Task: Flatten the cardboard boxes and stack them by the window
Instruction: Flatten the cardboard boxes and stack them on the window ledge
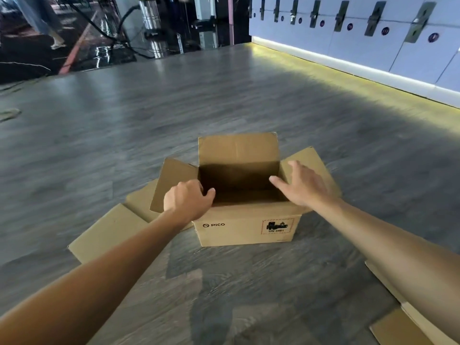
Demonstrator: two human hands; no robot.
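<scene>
Left hand [187,200] gripping open box [245,229] rim, fingertips hidden; right hand [302,186] spread.

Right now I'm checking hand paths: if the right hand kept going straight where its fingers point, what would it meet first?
The right hand points forward over the open brown cardboard box; it would probably meet the box's upright far flap first, though depth is unclear.

Bright, motion-blurred floor [224,100] — yellow glow under lockers [373,33], edges bowed.
</scene>
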